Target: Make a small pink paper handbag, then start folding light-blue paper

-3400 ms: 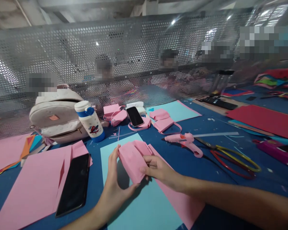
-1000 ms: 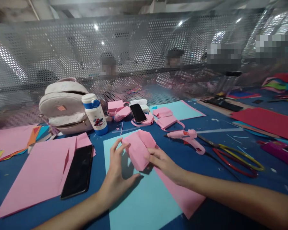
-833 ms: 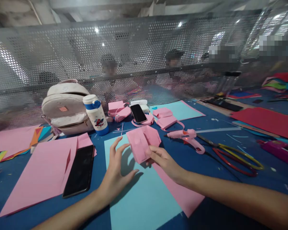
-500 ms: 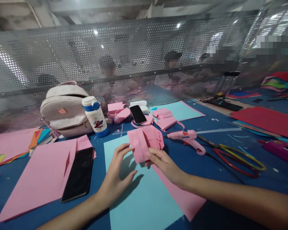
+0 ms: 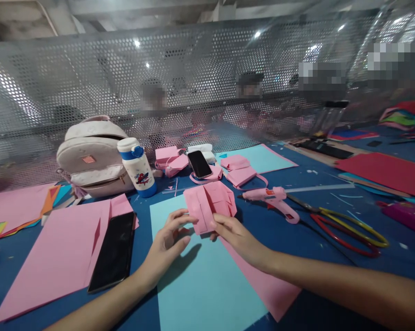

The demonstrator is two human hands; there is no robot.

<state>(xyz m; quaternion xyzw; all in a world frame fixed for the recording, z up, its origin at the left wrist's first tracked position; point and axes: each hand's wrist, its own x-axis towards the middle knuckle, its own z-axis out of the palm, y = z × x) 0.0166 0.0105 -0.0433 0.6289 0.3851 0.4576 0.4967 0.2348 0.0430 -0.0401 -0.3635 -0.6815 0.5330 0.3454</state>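
A small folded pink paper bag (image 5: pixel 207 209) is held up over a light blue paper sheet (image 5: pixel 200 285). My right hand (image 5: pixel 235 236) grips its lower edge, thumb in front and fingers behind. Beside its left side is my left hand (image 5: pixel 173 239), open and loosely curled, thumb apart, with fingertips at the front panel; firm contact is hard to tell. A pink glue gun (image 5: pixel 271 197) lies to the right, and scissors (image 5: pixel 352 230) with red and yellow handles lie beyond it. More pink paper bags with thin straps (image 5: pixel 242 172) sit behind.
At left, a black phone (image 5: pixel 112 250) rests on pink paper sheets (image 5: pixel 55 253). A white bottle (image 5: pixel 138 170) with blue trim and a pale backpack (image 5: pixel 93 161) stand behind. Another phone (image 5: pixel 199 164) leans among the bags. A perforated metal panel (image 5: pixel 193 59) closes off the back.
My left hand has moved closer to the paper bag, its fingertips now over the front panel and its thumb drawn in. The right hand keeps its hold.
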